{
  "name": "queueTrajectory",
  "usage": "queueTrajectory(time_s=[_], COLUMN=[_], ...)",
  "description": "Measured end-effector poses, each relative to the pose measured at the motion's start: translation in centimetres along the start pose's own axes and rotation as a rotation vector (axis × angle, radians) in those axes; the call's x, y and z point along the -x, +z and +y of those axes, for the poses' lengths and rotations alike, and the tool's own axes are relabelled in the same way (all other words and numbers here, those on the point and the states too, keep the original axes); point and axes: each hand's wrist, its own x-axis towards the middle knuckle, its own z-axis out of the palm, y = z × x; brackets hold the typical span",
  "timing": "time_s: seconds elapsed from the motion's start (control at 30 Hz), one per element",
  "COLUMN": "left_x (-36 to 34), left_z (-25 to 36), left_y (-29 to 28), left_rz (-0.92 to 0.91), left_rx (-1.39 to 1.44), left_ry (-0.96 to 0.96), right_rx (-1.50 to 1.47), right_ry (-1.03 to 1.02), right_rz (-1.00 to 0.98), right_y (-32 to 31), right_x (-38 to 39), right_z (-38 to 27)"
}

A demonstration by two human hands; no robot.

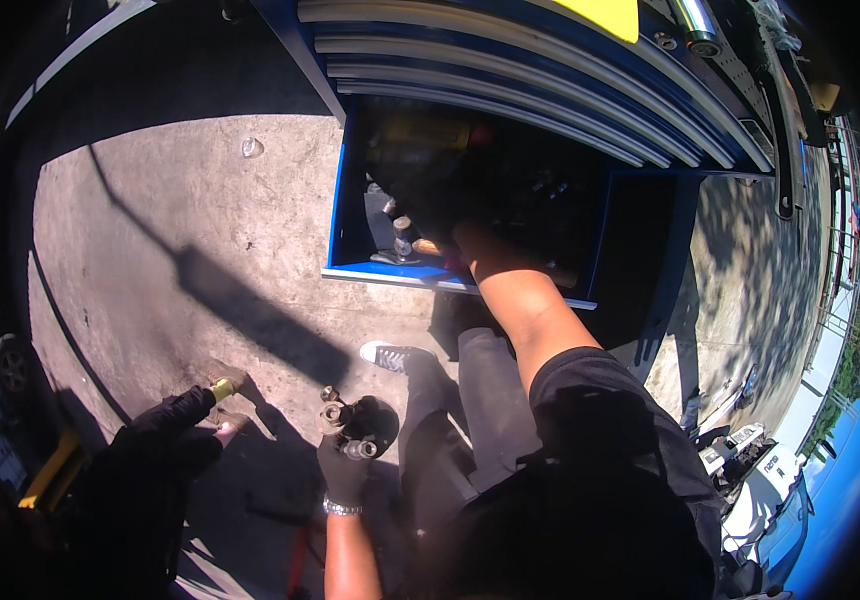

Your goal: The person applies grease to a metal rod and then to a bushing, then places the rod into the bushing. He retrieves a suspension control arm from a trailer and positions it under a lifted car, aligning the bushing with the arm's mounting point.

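My left hand (343, 472), in a dark glove with a metal watch at the wrist, is closed around several metal sockets (333, 415) low over the concrete floor. My right forearm (518, 295) reaches over the front edge into the open bottom drawer (390, 272) of a blue tool cabinet. Deep shadow swallows the right hand's fingers, so their grip cannot be made out. Near that arm, inside the drawer, are a metal hammer-like head (402, 238) and a short piece of wooden handle (426, 246). Something yellow (430, 135) lies dimly further back.
Closed drawers (490, 60) with grey pulls rise above the open one. A yellow object (605, 15) rests on top. On the left stands another person in dark clothing (145, 460). A small clear object (251, 148) lies on the floor; a white truck (775, 480) is at lower right.
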Motion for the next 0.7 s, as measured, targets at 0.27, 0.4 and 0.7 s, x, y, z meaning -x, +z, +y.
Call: queueTrajectory(time_s=[0.27, 0.4, 0.7], left_x=[1.8, 3.6, 11.3], left_z=[0.1, 1.0, 5.4], left_y=[0.4, -0.3, -11.3], left_rz=[-0.006, 0.023, 0.316], left_rx=[-0.078, -0.007, -0.475], left_ry=[0.009, 0.045, 0.028], right_rx=[0.067, 0.134, 0.065], right_ry=[0.014, -0.002, 0.231], right_rz=[-0.106, -0.279, -0.320], right_y=[-2.0, -4.5, -17.2], right_x=[0.3, 6.8, 30.8], right_z=[2.2, 6.2, 16.0])
